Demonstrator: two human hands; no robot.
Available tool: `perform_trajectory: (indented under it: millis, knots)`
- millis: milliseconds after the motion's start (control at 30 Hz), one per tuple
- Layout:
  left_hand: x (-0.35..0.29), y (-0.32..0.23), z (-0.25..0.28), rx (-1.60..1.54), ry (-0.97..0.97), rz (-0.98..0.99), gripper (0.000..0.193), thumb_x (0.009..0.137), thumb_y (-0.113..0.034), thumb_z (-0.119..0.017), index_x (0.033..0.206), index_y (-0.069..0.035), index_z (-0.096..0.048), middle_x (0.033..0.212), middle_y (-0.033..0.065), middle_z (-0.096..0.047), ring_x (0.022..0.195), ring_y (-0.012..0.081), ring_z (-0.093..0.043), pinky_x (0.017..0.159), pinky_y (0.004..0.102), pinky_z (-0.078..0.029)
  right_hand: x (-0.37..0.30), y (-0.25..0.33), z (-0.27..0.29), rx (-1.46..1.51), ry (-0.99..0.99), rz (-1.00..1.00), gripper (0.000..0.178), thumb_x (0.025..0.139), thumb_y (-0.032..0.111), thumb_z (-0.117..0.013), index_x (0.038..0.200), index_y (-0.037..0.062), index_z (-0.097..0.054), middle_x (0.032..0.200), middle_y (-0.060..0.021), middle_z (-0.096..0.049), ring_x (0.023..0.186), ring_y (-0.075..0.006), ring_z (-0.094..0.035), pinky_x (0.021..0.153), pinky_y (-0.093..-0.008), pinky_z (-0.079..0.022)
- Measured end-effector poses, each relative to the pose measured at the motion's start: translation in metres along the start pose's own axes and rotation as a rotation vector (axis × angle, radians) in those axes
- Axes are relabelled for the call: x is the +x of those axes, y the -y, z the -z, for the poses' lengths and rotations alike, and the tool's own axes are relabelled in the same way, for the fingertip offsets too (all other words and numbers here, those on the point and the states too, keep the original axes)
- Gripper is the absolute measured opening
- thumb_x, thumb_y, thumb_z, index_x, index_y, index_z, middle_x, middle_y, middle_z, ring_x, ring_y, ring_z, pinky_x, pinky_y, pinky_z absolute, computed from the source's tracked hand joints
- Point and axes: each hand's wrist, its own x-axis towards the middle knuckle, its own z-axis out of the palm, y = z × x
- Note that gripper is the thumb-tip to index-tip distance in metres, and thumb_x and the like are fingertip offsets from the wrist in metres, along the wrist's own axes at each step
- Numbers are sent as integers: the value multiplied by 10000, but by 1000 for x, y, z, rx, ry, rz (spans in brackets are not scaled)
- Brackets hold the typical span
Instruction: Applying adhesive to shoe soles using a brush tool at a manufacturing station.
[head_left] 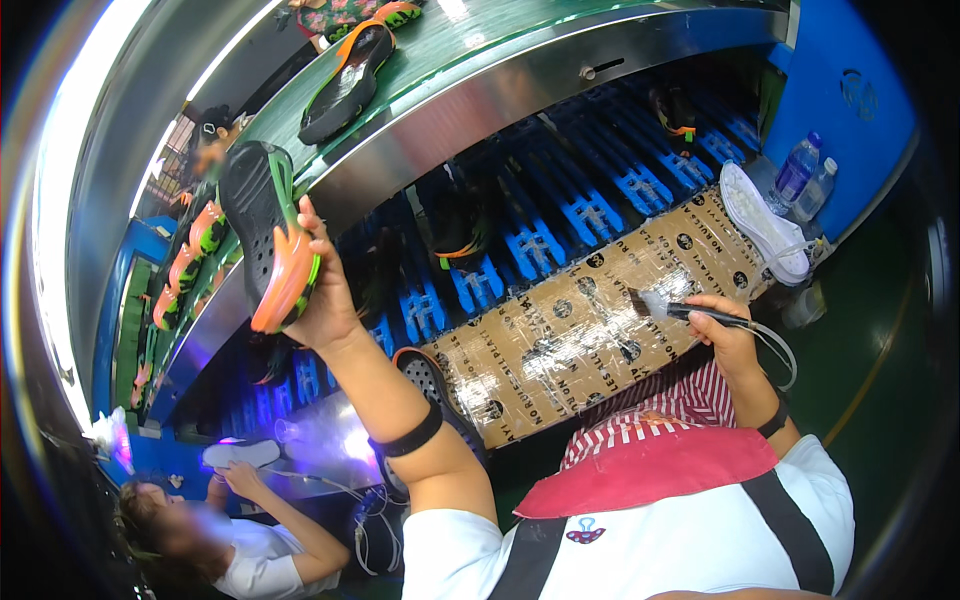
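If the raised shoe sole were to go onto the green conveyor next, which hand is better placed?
Probably the left hand: it holds the shoe sole, raised toward the green conveyor. The right hand is farther off, beside the cardboard, and occupied with a black-handled brush.

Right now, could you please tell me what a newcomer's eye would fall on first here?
Most striking is the black, orange and green shoe sole, raised at left of centre in the left fingers. Next comes the black-handled brush in the right fingers, over the brown cardboard. At lower left, a violet glow shows near a co-worker holding a white sole.
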Motion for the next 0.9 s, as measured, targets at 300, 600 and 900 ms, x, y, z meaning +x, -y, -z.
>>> perform_trajectory:
  millis: [300,600,900]
  knots:
    - [-73,86,22,364,18,-28,695,790,-392,-573,1304,11,-336,1306,188,-391,1183,372,-377,905,530,-388,-10,-4,27,107,-6,27,255,774,74,-634,987,-60,-596,731,-104,-637,586,-83,-562,484,-159,-389]
    - [-125,156,54,281,-214,55,693,787,-470,-502,1277,4,-381,1213,203,-454,1078,385,-469,831,537,-444,-17,-1,42,155,-12,19,251,778,77,-636,989,-54,-599,737,-104,-635,589,-79,-558,492,-157,-401]
    - [-152,191,74,325,-342,216,750,719,-483,-505,1288,-12,-377,1200,232,-449,1077,365,-477,859,497,-445,-27,4,54,155,37,48,272,772,99,-649,996,-50,-605,734,-100,-639,593,-72,-554,510,-157,-396]
